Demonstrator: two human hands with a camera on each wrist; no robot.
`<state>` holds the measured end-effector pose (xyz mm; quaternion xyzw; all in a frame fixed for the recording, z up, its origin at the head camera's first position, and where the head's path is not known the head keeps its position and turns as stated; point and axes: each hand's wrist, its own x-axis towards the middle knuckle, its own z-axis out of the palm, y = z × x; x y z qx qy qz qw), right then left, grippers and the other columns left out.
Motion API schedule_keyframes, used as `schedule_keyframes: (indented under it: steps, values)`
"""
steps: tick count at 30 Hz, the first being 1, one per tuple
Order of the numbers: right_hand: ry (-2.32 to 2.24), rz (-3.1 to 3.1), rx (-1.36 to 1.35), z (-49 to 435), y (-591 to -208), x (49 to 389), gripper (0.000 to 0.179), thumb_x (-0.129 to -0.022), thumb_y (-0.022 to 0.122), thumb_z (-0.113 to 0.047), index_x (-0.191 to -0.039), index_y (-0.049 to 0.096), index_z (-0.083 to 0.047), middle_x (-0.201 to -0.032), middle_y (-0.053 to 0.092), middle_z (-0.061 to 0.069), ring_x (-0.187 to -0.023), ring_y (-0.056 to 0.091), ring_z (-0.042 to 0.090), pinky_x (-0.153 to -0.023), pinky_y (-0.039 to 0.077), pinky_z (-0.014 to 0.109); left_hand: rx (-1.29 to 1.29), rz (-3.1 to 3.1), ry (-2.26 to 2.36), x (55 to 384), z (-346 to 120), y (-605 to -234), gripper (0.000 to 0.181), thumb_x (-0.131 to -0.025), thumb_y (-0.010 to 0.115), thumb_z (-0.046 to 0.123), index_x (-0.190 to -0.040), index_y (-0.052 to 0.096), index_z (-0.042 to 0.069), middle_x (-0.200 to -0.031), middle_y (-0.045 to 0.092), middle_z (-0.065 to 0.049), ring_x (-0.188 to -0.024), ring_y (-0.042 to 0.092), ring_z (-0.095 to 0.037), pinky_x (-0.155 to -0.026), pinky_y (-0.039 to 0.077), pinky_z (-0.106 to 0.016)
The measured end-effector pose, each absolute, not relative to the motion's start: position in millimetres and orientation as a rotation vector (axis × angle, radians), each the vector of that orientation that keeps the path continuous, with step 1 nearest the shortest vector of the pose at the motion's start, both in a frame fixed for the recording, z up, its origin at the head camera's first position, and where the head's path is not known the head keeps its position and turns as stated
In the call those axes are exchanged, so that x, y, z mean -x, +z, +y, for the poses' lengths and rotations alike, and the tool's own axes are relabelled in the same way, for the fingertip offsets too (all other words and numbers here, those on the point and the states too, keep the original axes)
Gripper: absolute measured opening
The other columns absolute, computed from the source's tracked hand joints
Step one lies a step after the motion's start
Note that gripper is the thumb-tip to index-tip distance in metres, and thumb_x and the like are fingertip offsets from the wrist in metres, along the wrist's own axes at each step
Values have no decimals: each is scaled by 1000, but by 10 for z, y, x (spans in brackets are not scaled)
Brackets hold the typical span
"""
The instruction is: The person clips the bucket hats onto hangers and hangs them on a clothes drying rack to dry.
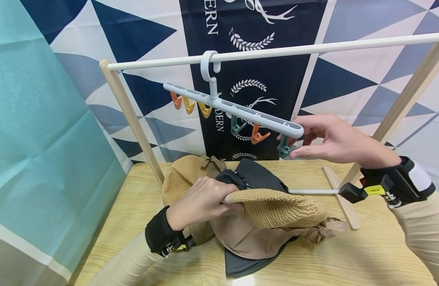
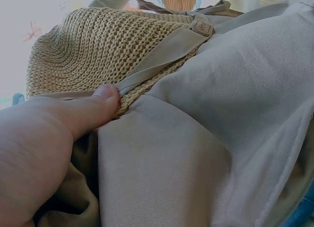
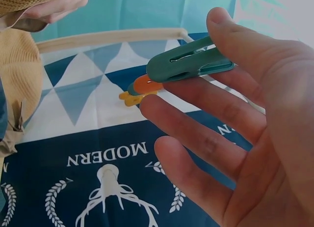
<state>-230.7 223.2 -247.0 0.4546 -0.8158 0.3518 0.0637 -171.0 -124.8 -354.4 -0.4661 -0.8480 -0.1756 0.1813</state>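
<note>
My left hand (image 1: 210,198) pinches the edge of a tan woven sun hat (image 1: 283,208) with a beige cloth brim (image 2: 162,173). In the left wrist view its thumb presses on the band where weave meets cloth; its other fingers are mostly hidden. Up at the right end of a pale blue clip hanger (image 1: 256,115), my right hand (image 1: 330,139) holds a dark green clip (image 3: 189,62) between thumb and forefinger. The other fingers of that hand spread loosely, seen in the right wrist view. Orange clips (image 1: 258,134) and yellow clips (image 1: 205,110) hang along the bar.
The hanger hooks over a white rail (image 1: 276,54) on wooden posts (image 1: 130,115). A black hat (image 1: 258,174) and another woven hat (image 1: 181,178) lie on the wooden table (image 1: 112,242). A low white bar (image 1: 314,191) joins a wooden foot (image 1: 342,198). Patterned cloth hangs behind.
</note>
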Motion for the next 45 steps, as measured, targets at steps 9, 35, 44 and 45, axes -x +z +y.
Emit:
schedule_keyframes:
  steps: [9,35,44,45]
  values:
    - [1042,-2418,-1282,2217,-2490,2268,42,-85,91,7,-119,76,-13,-104,75,-15,-80,75,6,-73,59,18,1304,-2398,-488,1706,-1245,-3548,39,-91,96,30,-79,59,20,-69,36,15,-61,31,5,-58,19,-12]
    - [1060,-2318,-1384,2118,-2490,2258,38,-88,87,10,-117,79,-13,-110,83,-20,-82,69,5,-72,58,17,1273,-2419,-458,1682,-1250,-3526,33,-91,96,28,-81,66,19,-65,47,13,-60,34,5,-55,21,-11]
    - [1104,-2305,-1393,2099,-2490,2235,26,-95,80,11,-109,77,-10,-109,84,-19,-78,74,4,-67,58,17,1266,-2419,-460,1679,-1251,-3533,33,-91,96,30,-81,67,19,-65,51,12,-60,37,5,-55,24,-11]
    - [1105,-2306,-1389,2096,-2491,2234,25,-96,79,11,-108,77,-10,-109,84,-18,-78,75,4,-67,57,17,1267,-2417,-463,1679,-1250,-3532,33,-91,96,30,-81,66,19,-65,50,12,-60,37,4,-55,24,-12]
